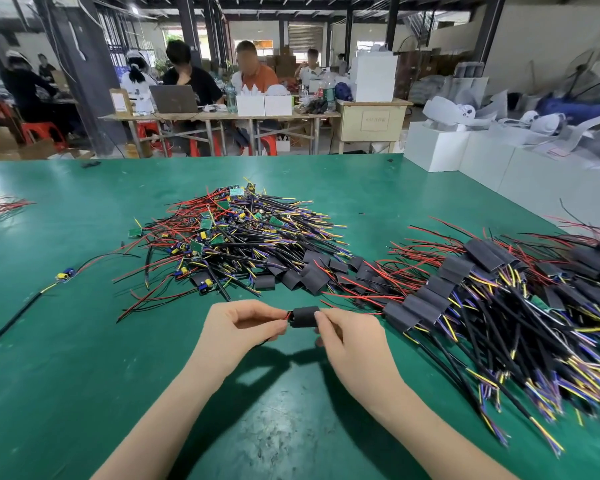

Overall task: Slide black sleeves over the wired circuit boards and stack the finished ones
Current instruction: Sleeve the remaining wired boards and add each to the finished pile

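A: Can you see the board inside the black sleeve (305, 317)?

B: No, the sleeve hides it; only red wire shows at its left end. It is held above the green surface (66, 341).

A: And each hand?

B: The left hand (243, 327) pinches the wire end; the right hand (347, 337) pinches the sleeve's right edge.

A: The rest?

B: Unsleeved boards (222, 233) are heaped beyond, loose sleeves (312, 271) beside them. The finished stack (482, 289) is blurred and cut off at right.

Green table (84, 341), wooden tables (219, 116) behind, dark steel pillars (84, 64), red stools (42, 131), white boxes (437, 147)
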`<act>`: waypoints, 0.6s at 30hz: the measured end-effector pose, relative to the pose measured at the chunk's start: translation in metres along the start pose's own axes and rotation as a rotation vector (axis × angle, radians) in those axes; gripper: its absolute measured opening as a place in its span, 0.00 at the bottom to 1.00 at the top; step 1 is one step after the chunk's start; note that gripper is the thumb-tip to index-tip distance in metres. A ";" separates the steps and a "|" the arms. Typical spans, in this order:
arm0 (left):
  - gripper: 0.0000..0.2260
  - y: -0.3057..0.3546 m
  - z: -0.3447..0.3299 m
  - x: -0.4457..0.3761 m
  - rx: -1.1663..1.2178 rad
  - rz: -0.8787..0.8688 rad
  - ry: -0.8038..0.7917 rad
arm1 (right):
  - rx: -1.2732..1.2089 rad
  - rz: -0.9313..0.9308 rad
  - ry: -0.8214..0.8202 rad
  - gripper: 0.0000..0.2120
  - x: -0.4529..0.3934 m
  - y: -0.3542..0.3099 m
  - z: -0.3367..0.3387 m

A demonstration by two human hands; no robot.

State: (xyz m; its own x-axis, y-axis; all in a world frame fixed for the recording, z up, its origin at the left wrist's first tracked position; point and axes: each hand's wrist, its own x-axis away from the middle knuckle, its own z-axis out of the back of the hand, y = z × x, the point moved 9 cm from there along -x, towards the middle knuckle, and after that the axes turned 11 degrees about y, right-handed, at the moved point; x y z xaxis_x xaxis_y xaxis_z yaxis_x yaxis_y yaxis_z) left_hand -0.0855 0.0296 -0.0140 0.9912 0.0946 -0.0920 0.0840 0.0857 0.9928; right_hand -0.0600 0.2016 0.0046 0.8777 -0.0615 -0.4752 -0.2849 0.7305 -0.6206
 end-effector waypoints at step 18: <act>0.06 -0.010 0.000 -0.001 0.013 0.031 0.029 | 0.016 0.034 -0.039 0.13 0.004 -0.004 -0.008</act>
State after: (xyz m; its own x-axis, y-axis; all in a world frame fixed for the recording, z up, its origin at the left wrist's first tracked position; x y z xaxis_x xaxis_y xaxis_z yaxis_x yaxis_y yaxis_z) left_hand -0.0872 0.0289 -0.0237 0.9900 0.1258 -0.0632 0.0548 0.0693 0.9961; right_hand -0.0588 0.1931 -0.0001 0.8821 -0.0106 -0.4709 -0.3085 0.7425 -0.5946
